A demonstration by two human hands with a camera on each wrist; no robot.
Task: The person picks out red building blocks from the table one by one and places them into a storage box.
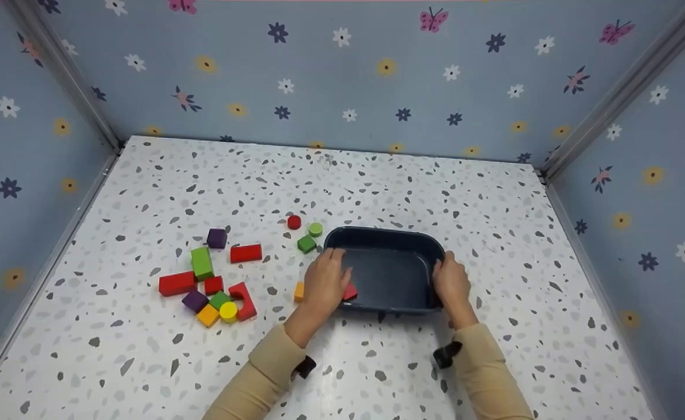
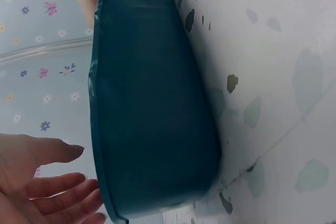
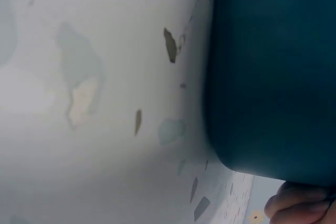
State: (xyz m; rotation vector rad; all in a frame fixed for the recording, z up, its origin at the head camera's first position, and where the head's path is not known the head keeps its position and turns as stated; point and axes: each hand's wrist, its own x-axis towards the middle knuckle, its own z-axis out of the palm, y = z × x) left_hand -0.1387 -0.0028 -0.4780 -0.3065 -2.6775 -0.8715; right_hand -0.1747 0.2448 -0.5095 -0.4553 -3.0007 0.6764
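Observation:
A dark blue plastic tub (image 1: pixel 386 280) sits on the speckled table, and the left wrist view shows its long side wall (image 2: pixel 152 98). My right hand (image 1: pixel 452 283) grips its right rim, with curled fingers (image 3: pixel 296 203) showing beyond the wall in the right wrist view. At the left rim is my left hand (image 1: pixel 324 280), its thumb spread from the loosely bent fingers (image 2: pixel 68 200), which are right at the rim. Close by that hand, a red block (image 1: pixel 349 291) shows inside the tub's near left corner. An orange block (image 1: pixel 299 291) is partly hidden by the left hand.
Several coloured blocks lie to the left, among them a red arch (image 1: pixel 244 301), a yellow cylinder (image 1: pixel 229 312) and a long green block (image 1: pixel 202 263). Nearer the tub are a red disc (image 1: pixel 294 222), a light green cylinder (image 1: pixel 315 229) and a green cube (image 1: pixel 306 244). Patterned walls (image 1: pixel 342 76) surround the table.

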